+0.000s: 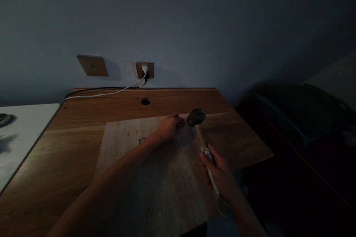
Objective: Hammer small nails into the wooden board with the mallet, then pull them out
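A pale board point(167, 177) lies on the wooden tabletop. Near the board's far right part rests my left hand point(169, 127), its fingers curled together; what they pinch, if anything, is too small and dark to make out. My right hand point(218, 168) is wrapped round the handle of a mallet point(196, 117) with a dark head and a wooden handle covered partly in patterned wrap. The mallet head hovers just right of my left fingertips. Left of my left wrist, a small pile of metal bits point(141, 140) sits on the board, and several small dark dots show behind it.
The wooden table point(69, 148) meets a grey wall with a socket point(144, 70) and a wall plate point(92, 65). White and black cables run left from the socket. A white surface point(30, 126) adjoins on the left. Dark furniture point(306, 111) stands at right.
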The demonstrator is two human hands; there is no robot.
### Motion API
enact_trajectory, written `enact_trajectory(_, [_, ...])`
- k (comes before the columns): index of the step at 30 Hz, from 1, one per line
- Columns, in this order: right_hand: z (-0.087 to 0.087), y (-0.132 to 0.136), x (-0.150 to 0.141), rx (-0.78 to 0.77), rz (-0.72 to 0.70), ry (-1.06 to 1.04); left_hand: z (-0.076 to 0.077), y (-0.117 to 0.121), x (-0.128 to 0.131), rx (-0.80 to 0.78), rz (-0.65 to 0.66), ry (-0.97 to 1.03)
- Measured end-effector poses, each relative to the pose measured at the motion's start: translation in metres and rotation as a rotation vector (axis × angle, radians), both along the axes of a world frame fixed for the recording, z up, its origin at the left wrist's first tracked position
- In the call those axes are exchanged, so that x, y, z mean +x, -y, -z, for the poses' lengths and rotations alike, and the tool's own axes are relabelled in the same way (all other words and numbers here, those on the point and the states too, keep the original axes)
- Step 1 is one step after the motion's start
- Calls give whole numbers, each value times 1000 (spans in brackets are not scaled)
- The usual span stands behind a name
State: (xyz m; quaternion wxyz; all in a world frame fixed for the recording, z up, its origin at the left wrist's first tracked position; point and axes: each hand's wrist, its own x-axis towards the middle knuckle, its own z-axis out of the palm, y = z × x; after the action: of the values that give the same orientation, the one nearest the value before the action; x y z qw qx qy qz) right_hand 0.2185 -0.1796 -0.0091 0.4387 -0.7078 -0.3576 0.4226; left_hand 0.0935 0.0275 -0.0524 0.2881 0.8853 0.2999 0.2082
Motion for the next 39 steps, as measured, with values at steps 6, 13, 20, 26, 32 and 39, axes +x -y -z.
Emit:
enact_trajectory(6, [-1, -1, -3, 15, -30, 16, 1, -1, 2, 15, -44, 17])
enact_trajectory(13, [6, -2, -2, -11, -67, 87, -4, 2, 2, 14, -69, -39])
enact_trajectory(20, [1, -2, -2, -27, -2, 18, -5, 2, 2, 21, -72, -56])
enact_trajectory(26, [5, -2, 1, -10, -56, 48, -3, 2, 3, 31, -75, -67])
enact_trajectory(32, [8, -4, 3, -73, -97, 93, -6, 2, 2, 23, -105, -75])
enact_trajectory(39, [-2, 0, -4, -44, -16, 59, -6, 1, 2, 2, -70, -44])
